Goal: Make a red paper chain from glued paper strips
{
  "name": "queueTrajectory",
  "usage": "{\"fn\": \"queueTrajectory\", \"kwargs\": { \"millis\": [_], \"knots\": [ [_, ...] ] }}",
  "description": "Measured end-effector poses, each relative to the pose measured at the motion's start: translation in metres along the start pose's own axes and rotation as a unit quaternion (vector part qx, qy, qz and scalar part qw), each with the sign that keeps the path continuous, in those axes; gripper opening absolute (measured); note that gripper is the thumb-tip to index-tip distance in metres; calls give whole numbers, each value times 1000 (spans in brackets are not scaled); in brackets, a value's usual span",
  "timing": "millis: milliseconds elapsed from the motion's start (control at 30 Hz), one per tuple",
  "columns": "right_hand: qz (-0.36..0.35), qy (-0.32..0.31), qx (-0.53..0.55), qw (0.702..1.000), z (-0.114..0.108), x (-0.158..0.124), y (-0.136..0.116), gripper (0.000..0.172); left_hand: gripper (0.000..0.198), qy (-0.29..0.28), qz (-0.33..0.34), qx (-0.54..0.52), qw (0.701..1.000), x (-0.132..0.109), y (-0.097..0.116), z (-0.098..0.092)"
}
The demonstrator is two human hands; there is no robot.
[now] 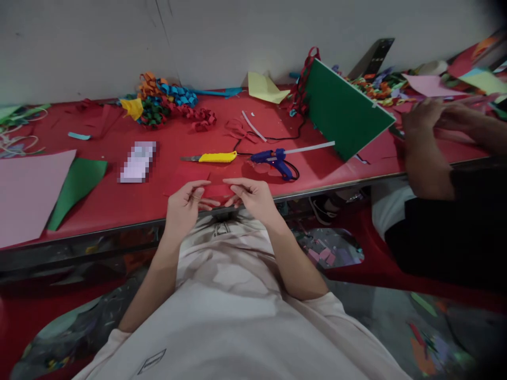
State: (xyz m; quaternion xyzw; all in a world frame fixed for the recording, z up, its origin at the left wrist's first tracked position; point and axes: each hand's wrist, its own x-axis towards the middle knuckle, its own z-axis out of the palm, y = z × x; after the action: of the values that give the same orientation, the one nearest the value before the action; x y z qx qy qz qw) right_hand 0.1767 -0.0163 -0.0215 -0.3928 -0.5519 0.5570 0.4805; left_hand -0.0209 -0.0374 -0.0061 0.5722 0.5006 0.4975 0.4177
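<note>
My left hand (186, 203) and my right hand (253, 196) meet at the near edge of the red table (166, 174). Between their pinched fingertips they hold a small piece of red paper (218, 191), hard to tell from the red tabletop behind it. Just beyond the hands lie a yellow utility knife (214, 157) with its blade out to the left and a blue hot glue gun (277, 161) with a white glue stick and a black cord.
Pink paper (27, 195) and green paper (77, 184) lie at the left. Curled coloured paper chains (166, 103) sit at the back. A green board (344, 113) leans at right. A co-worker's hands (423, 124) work on paper at the far right.
</note>
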Motion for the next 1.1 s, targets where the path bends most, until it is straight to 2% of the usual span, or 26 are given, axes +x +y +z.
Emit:
{"fn": "queueTrajectory", "kwargs": {
  "millis": [100,267,400,500,633,800,1000,1100],
  "knots": [
    [-1,16,-1,1000,-1,-2,-1,44,56,-4,27,44,999,-4,3,-3],
    [-52,-13,-75,996,-2,-6,-5,40,48,27,40,66,997,-7,3,-8],
    [-33,1,-70,997,3,-5,-7,25,41,29,36,91,995,-4,1,-10],
    [-20,-1,-40,999,5,-4,-10,29,39,25,27,90,995,-2,-1,-10],
    [-68,3,-92,993,4,-4,-15,28,38,-2,-3,29,1000,0,0,-9],
    [-84,-1,-116,990,0,-4,-16,27,27,-4,48,61,997,-2,9,-13],
    [-77,-21,-100,992,3,-6,-20,29,26,54,59,90,993,-2,10,-11],
    [-78,-18,-99,992,5,-5,-19,30,27,47,56,92,993,-1,7,-9]
  ]
}}
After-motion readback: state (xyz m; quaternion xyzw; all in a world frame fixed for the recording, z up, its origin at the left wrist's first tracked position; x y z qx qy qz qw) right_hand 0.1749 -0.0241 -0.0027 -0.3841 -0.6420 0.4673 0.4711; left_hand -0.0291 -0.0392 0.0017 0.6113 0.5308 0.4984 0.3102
